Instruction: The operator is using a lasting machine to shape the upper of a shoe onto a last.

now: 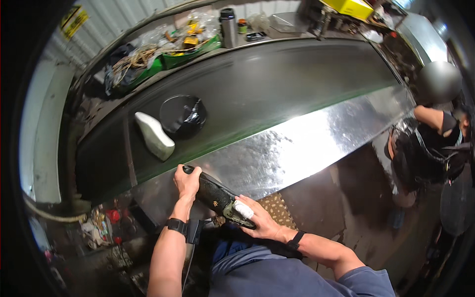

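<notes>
Close to my body, both hands grip a dark shoe-shaped piece point(213, 194), tilted down to the right, with a small tan mark on its side and a paler green edge at its lower end. My left hand point(188, 182) is closed round its upper left end. At the other end my right hand point(261, 220) clasps it, a white wrap point(243, 209) showing at the fingers. Beyond them, a white shoe last point(154, 136) lies on the dark belt point(257, 74). Touching or nearly touching it is a round black bowl-like thing point(183, 116) with shiny black plastic.
A shiny metal ledge point(277, 153) runs along the belt's near side. Behind the belt stand a steel flask point(228, 28), a small jar point(242, 26) and a green-edged heap of bags and cord point(163, 52). Another person point(428, 143) is at the right.
</notes>
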The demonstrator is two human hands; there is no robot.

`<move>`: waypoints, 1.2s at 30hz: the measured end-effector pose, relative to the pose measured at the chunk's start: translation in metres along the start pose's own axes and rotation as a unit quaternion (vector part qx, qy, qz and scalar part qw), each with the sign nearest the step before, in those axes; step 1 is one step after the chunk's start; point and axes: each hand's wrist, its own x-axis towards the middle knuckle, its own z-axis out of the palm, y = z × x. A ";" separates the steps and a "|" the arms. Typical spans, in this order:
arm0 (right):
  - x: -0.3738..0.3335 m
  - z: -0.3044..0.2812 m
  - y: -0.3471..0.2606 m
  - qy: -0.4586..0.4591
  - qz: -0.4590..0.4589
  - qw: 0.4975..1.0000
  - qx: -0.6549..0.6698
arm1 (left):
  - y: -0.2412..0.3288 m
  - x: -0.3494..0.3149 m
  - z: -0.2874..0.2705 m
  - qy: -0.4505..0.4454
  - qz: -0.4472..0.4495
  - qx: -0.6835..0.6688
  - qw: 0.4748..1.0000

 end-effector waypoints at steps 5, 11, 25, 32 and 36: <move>0.058 -0.009 -0.068 -0.145 -0.025 0.983 0.111 | -0.024 -0.017 -0.106 0.088 -0.005 -0.182 0.979; 0.138 0.041 -0.166 -0.288 0.515 0.729 0.348 | -0.060 -0.111 -0.225 0.207 -0.003 -0.174 0.963; -0.012 0.299 -0.398 -0.527 0.240 0.702 0.414 | -0.241 -0.444 -0.463 0.620 -0.184 -0.096 0.757; -0.096 0.424 -0.474 -0.565 0.306 0.608 0.466 | -0.335 -0.569 -0.558 0.575 -0.137 -0.428 0.684; -0.105 0.463 -0.503 -0.589 0.360 0.533 0.490 | -0.334 -0.604 -0.510 0.536 -0.080 -0.600 0.589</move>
